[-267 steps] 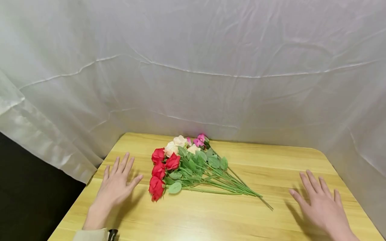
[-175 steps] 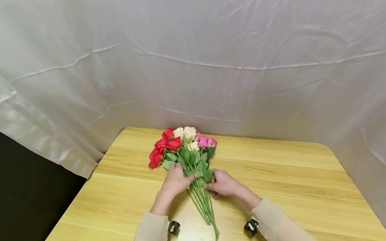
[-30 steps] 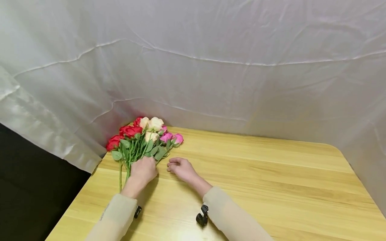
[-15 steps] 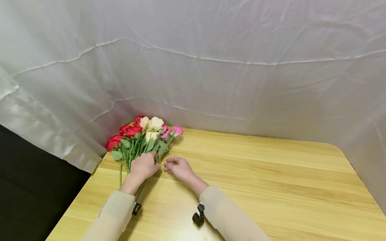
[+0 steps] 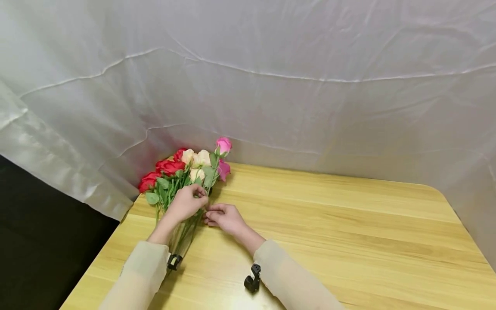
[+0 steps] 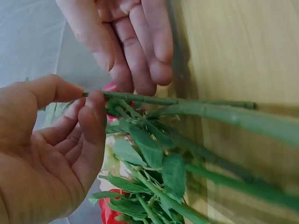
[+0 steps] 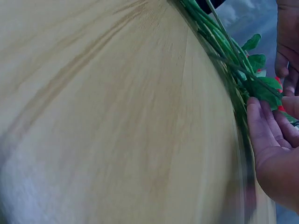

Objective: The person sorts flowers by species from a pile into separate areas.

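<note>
My left hand [image 5: 187,201] pinches the stem of a pink rose [image 5: 223,146] between thumb and forefinger. That rose stands higher than the other blooms. In the left wrist view its green stem [image 6: 145,99] runs across from the pinch. My right hand [image 5: 228,220] is beside the stem, fingers loosely bent, fingertips right at the stem in the left wrist view. Underneath and to the left lie red roses [image 5: 170,167], cream roses [image 5: 201,159] and another pink rose [image 5: 223,170], with green leaves [image 6: 149,149]. My left forearm partly hides their stems.
The wooden table [image 5: 329,232] extends to the right. A pale grey curtain [image 5: 271,107] hangs behind its back edge and along the left. A dark area [image 5: 46,241] lies beyond the left edge. Small black cameras sit at both wrists.
The bunch has gone from the middle to the left of the table. Since half a second ago, one pink rose has risen in my left hand, and my right hand has moved slightly left.
</note>
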Demonstrator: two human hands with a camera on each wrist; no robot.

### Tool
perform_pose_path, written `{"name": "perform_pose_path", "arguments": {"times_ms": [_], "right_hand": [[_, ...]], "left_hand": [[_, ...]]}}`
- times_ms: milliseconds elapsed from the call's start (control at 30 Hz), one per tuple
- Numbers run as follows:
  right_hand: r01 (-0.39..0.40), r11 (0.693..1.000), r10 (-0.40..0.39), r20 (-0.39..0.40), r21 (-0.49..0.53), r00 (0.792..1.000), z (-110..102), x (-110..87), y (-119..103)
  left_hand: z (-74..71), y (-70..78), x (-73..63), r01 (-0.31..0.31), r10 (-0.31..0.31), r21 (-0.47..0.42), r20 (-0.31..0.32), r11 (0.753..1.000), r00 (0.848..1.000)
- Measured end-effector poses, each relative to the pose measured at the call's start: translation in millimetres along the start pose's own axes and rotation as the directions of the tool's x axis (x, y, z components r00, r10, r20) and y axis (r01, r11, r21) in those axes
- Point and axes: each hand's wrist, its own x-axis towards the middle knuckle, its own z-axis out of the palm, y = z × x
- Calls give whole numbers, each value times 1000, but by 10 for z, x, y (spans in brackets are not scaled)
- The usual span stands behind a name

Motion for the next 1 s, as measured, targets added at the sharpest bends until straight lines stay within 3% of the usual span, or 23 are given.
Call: {"name": "perform_pose_path", "arguments": {"times_ms": [200,400,733,1000], "right_hand": [[32,999,-31,-27,18,999,22,-22,-35],[46,998,-43,-86,31,995,35,-30,-60],[29,998,-23,-104,63,994,-7,-55,-76],[65,998,-66,-102,-6,993,-132,-169,-148]], "left_hand": [[11,86,16,49,-47,-117,15,992,999],[30,126,36,45,-45,-120,8,992,999],[63,167,55,55,-52,-135,30,989,998],[75,201,-13,24,-18,-199,29,980,999]]}}
